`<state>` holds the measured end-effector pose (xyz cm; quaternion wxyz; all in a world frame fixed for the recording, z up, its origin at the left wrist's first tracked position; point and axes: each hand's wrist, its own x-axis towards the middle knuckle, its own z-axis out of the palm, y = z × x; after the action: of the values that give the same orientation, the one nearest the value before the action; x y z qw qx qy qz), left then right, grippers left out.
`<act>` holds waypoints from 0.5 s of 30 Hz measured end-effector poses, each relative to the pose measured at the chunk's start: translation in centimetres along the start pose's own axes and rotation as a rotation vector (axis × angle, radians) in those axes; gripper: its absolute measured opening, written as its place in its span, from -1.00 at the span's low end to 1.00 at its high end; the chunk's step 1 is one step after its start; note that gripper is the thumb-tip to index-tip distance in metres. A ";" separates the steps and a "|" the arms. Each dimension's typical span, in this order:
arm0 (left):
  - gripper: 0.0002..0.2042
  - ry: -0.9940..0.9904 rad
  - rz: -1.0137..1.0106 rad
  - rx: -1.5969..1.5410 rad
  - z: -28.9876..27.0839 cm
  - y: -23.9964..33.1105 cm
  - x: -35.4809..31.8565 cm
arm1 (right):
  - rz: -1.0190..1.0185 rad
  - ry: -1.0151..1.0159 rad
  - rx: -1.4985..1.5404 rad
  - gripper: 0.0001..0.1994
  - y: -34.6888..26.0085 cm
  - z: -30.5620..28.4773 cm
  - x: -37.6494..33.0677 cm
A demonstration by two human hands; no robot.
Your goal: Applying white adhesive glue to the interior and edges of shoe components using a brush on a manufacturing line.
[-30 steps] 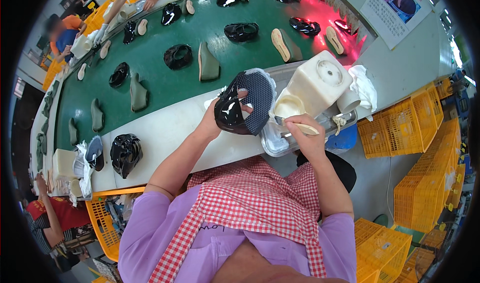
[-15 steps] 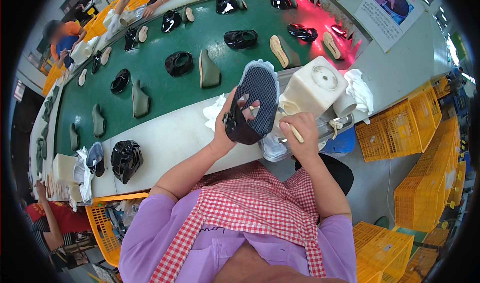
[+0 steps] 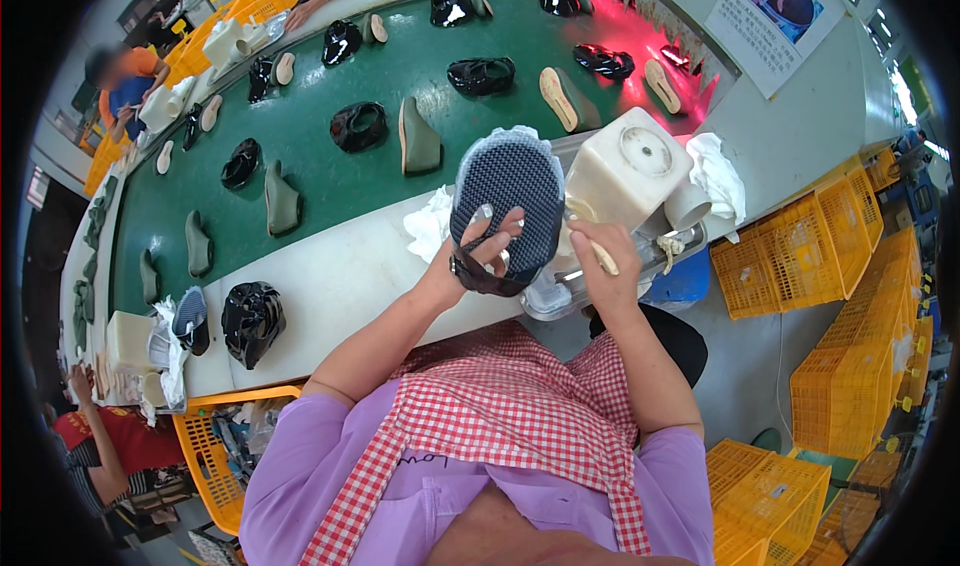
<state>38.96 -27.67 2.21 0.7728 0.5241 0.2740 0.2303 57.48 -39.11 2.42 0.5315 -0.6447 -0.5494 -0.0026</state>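
My left hand [image 3: 478, 258] holds a black shoe upper [image 3: 506, 206] upside down, its patterned dark sole facing me, above the white bench edge [image 3: 330, 286]. My right hand [image 3: 597, 262] grips a pale brush handle [image 3: 603, 257] right beside the shoe's edge. Just behind my right hand stands a cream-coloured plastic container [image 3: 626, 169] next to a shallow tray [image 3: 555, 296].
A green conveyor belt [image 3: 330, 176] carries several black shoe uppers and green lasts. Another black upper [image 3: 250, 318] lies on the bench at left. White rags [image 3: 719, 171] sit at right. Yellow crates [image 3: 855, 366] stack on the floor right. Other people work at the far left.
My left hand has turned the shoe so its sole faces up and raised it. My right hand with the brush has come up beside it.
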 end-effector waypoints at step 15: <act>-0.59 -0.087 0.197 0.285 -1.7 -2.0 1.3 | 0.312 -0.042 0.306 -0.88 0.1 -0.7 -0.3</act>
<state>38.91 -26.35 -0.45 0.6757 0.6620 0.2176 0.2407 57.81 -39.77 2.45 0.6055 -0.6338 -0.4478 0.1765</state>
